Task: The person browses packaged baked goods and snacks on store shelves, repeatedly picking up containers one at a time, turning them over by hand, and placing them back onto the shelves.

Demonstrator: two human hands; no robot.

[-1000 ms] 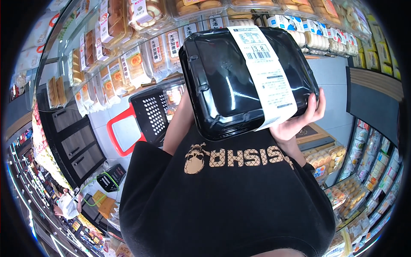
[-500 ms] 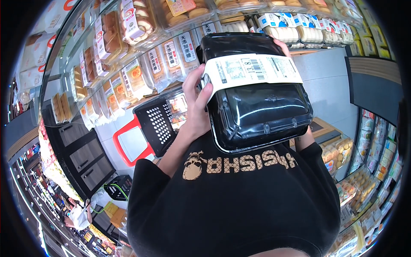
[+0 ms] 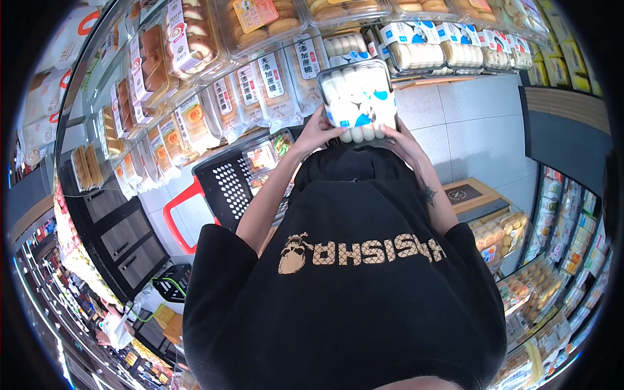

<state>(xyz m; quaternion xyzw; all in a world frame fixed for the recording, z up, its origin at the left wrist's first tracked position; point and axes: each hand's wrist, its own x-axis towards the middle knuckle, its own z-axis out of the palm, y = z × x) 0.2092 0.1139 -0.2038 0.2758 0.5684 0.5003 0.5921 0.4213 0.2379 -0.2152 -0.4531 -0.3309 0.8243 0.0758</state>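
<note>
A box of buns [image 3: 359,97] sits between the left hand [image 3: 320,130] and right hand [image 3: 402,138]. Shelves of bread packs [image 3: 195,78] stand behind it. A basket [image 3: 231,188] hangs on the left.

Both hands hold a clear plastic box of white buns [image 3: 358,97] with a blue-and-white label, its top facing the camera. The left hand [image 3: 316,132] grips its lower left edge, the right hand [image 3: 402,140] its lower right. Below the left forearm hangs a black shopping basket [image 3: 229,188] with a red handle, packaged food inside. Glass shelves [image 3: 195,97] of wrapped cakes and buns curve behind the box.
</note>
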